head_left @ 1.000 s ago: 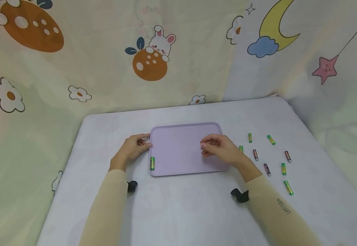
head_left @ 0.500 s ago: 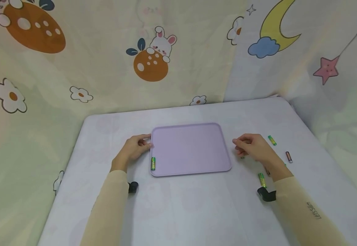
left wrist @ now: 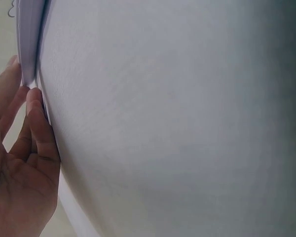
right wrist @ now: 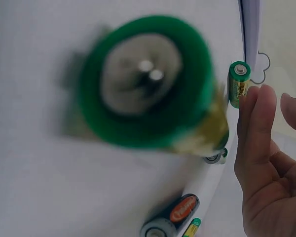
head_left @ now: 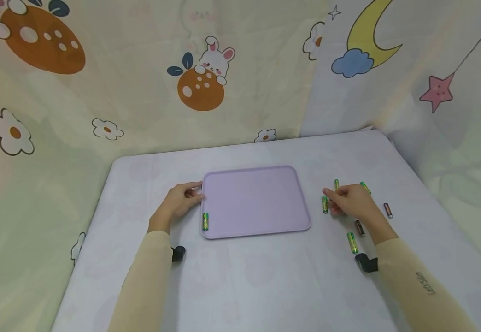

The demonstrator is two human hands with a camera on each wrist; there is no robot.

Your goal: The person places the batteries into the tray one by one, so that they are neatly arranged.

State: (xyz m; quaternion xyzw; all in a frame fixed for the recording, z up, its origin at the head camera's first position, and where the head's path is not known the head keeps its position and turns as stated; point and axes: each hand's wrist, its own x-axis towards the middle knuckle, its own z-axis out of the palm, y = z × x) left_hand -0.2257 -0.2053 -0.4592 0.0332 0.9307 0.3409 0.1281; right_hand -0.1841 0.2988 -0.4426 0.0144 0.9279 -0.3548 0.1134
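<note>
A lilac tray [head_left: 257, 203] lies on the table, with one green-and-gold battery [head_left: 205, 222] at its left end. My left hand [head_left: 178, 203] touches the tray's left edge with thumb and fingertips; the left wrist view shows the fingers [left wrist: 39, 123] against the rim. To the right of the tray, my right hand [head_left: 350, 203] hovers low among loose batteries, thumb and fingers apart with nothing seen between them. A green battery [head_left: 325, 204] lies just left of its fingers, another green battery [head_left: 337, 184] just beyond. The hand hides part of the group.
Around the right hand lie a dark copper-topped battery [head_left: 360, 228], another copper-and-black battery [head_left: 388, 210], and green batteries near the wrist [head_left: 352, 243] and farther back [head_left: 365, 186]. White cloth [head_left: 257, 286] covers the table; printed curtains [head_left: 141, 92] stand behind.
My right hand has moved right from above the tray to the loose batteries, then slightly farther right and lower. The left hand stays at the tray's edge.
</note>
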